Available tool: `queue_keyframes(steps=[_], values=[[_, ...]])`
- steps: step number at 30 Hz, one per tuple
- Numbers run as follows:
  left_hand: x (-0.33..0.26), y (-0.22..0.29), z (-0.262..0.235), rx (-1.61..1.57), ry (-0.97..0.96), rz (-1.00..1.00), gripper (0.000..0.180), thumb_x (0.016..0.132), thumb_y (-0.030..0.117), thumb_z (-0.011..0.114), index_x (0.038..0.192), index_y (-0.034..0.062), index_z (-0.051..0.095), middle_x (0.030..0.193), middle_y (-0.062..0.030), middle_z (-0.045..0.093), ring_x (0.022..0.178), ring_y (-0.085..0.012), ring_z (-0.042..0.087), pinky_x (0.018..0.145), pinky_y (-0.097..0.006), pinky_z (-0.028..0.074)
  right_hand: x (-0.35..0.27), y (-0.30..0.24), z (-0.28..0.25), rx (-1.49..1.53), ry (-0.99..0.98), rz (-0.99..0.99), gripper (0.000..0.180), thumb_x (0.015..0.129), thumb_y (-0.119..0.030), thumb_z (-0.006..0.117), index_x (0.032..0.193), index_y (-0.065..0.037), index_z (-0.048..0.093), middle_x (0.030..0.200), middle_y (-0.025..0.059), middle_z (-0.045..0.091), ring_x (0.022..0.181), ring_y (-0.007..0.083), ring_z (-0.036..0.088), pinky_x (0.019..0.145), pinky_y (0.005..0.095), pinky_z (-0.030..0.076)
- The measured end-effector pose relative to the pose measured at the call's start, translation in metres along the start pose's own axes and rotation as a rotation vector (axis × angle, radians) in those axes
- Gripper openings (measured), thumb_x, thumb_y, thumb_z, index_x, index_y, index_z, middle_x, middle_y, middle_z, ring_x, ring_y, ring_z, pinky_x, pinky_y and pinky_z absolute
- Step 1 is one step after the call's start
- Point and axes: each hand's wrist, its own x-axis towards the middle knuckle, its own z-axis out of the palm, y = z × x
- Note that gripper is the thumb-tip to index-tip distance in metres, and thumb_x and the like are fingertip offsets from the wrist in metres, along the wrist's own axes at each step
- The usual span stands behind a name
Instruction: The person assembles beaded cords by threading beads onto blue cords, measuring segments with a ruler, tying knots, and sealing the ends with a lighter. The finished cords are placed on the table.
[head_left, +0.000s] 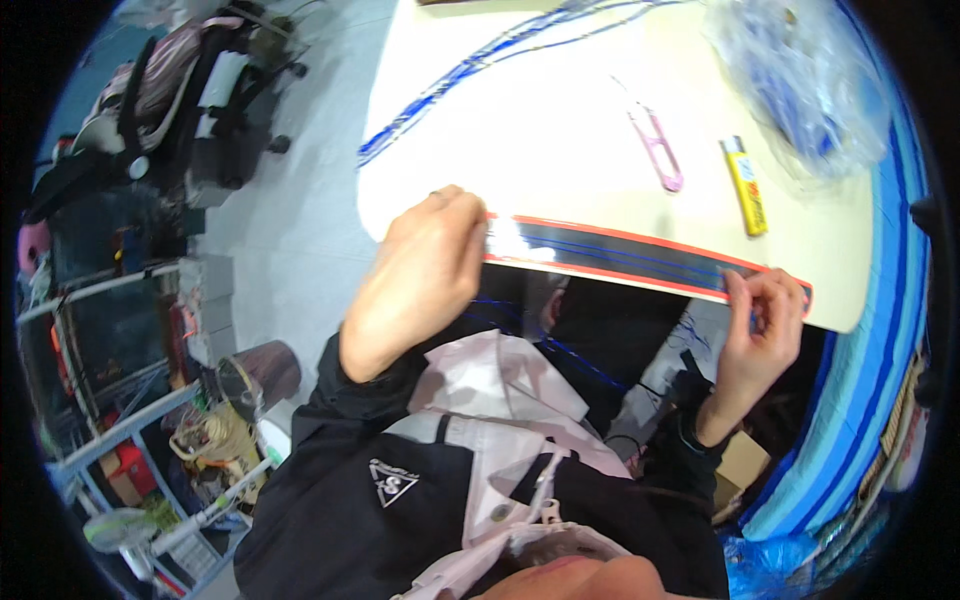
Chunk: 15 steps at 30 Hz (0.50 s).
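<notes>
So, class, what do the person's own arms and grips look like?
The left sleeve and right sleeve are both black and long, ending short of the wrist so a little forearm shows. The left grip and right grip are human hands, both without gloves.

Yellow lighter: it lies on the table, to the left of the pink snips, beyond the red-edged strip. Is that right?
Not quite. The head view shows the yellow lighter to the right of the pink snips, on the table, beyond the red-edged strip.
</notes>
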Motion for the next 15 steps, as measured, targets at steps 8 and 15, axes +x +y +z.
queue_keyframes(steps=[8, 15], values=[[0.002, 0.009, 0.000, 0.020, -0.028, -0.059, 0.004, 0.079, -0.001, 0.051, 0.078, -0.0047, 0.051, 0.074, -0.0187, 0.050, 0.072, -0.0358, 0.051, 0.064, -0.040, 0.040, 0.002, 0.004, 0.001, 0.054, 0.102, -0.042, 0.015, 0.075, 0.002, 0.069, 0.075, 0.000, 0.054, 0.079, 0.0049, 0.053, 0.059, 0.0086, 0.042, 0.048, 0.0205, 0.032], [0.001, 0.009, 0.000, -0.030, -0.038, -0.096, 0.004, 0.080, -0.002, 0.050, 0.078, -0.0059, 0.049, 0.072, -0.0176, 0.049, 0.066, -0.0332, 0.049, 0.061, -0.038, 0.039, 0.001, 0.015, -0.001, 0.071, 0.152, -0.013, 0.007, 0.082, 0.002, 0.060, 0.079, 0.000, 0.054, 0.081, 0.0057, 0.054, 0.063, 0.0087, 0.049, 0.049, 0.0196, 0.036]])
